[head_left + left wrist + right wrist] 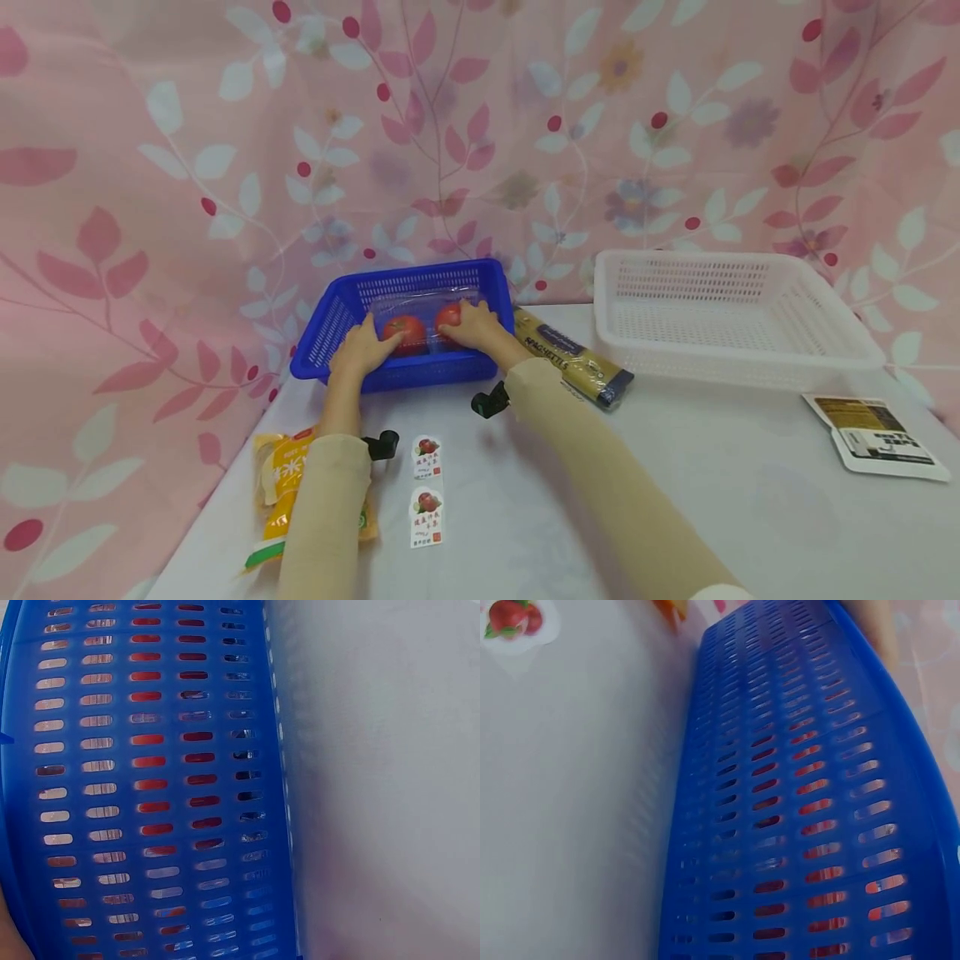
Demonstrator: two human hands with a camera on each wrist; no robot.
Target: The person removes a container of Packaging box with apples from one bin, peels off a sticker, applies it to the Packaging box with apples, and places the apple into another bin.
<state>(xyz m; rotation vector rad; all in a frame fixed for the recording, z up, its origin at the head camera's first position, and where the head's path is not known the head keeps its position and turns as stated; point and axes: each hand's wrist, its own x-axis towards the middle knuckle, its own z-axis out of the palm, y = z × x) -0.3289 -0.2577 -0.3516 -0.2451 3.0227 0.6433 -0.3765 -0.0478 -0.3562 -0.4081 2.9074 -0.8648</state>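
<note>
Left hand [362, 347] and right hand [472, 325] both inside the blue basket [337, 310], fingers curled over a clear pack of tomatoes [420, 327], apparently gripped at each end. Pack down in the basket, seemingly placed but not yet released. Spaghetti packet [573, 358] just beside on the bench [675, 483]; white basket [825, 321] farther right; yellow bag [279, 487] and labels [427, 492] nearer.

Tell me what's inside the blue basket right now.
The blue basket holds a clear pack of red tomatoes. The left hand and right hand rest on it. Their fingers and the near wall cover its lower part, so its count stays unclear.
</note>
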